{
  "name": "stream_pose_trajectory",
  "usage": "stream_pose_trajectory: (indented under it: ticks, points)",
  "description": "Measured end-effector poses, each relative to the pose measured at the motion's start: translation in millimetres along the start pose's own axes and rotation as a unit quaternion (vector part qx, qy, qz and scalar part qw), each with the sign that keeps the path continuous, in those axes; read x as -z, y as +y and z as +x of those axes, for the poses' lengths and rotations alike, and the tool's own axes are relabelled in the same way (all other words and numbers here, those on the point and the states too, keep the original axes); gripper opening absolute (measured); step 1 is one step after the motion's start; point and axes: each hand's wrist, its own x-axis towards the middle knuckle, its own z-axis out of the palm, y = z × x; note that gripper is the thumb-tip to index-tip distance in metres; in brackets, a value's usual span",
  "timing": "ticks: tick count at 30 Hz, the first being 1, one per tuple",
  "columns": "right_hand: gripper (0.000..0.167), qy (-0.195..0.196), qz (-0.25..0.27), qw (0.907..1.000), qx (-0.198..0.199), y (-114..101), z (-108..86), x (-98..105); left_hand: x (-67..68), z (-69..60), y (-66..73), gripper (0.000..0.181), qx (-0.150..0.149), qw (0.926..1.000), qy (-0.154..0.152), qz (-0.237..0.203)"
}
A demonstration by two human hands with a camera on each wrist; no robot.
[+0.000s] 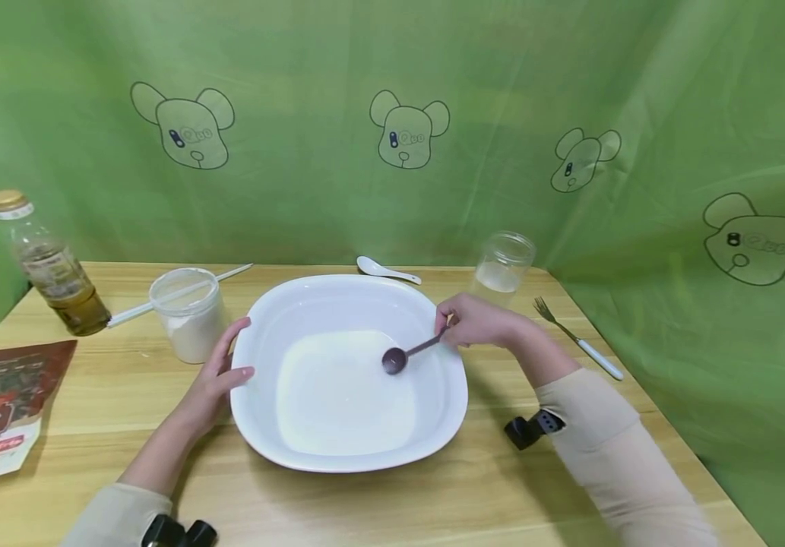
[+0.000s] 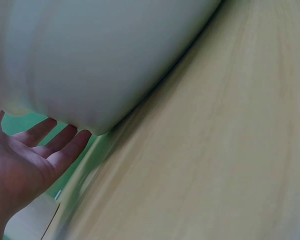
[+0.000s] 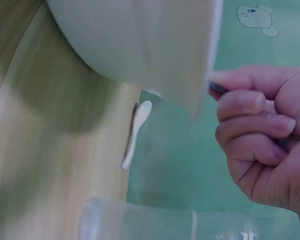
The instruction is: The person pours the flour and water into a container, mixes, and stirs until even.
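A large white basin [image 1: 349, 459] stands on the wooden table with pale white liquid in its bottom. My left hand [image 1: 207, 387] touches the basin's left rim; in the left wrist view its spread fingers [image 2: 65, 150] rest against the outer wall. My right hand [image 1: 477, 320] pinches the handle of a dark brown measuring spoon [image 1: 395, 360] over the basin's right rim. The spoon's round bowl is inside the basin, low over or in the liquid; which one I cannot tell. In the right wrist view the curled right hand [image 3: 265, 135] mostly hides the handle.
Left of the basin are a jar of white powder [image 1: 194, 327], a white stick [image 1: 134, 312], a bottle of amber liquid [image 1: 64, 281] and a brown-and-white bag [image 1: 5, 410]. Behind it lies a white spoon [image 1: 388, 271]. A clear jar [image 1: 501, 266] and fork [image 1: 580, 342] are at the right.
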Motion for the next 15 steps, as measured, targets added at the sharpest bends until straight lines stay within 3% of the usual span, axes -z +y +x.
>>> stream_pose_trajectory:
  ticks: [4,7,12,15]
  points:
    - [0.009,0.045,0.016,0.9987,-0.019,-1.4,21.8,-11.8,0.0,-0.1,-0.8,0.064,0.001,1.0000,0.002,0.002]
    - [0.009,0.055,0.031,0.9976,-0.028,-8.5,37.1,-23.3,-0.3,-0.2,-0.6,0.064,0.000,1.0000,0.001,0.000]
    - [0.007,0.043,0.055,0.9974,-0.017,-25.1,53.0,-44.8,-1.7,-0.6,2.5,0.064,0.000,1.0000,0.005,-0.002]
    - [0.007,0.015,0.080,0.9967,-0.008,-33.1,55.2,-58.0,-0.8,-0.7,0.6,0.063,-0.007,1.0000,0.005,-0.002]
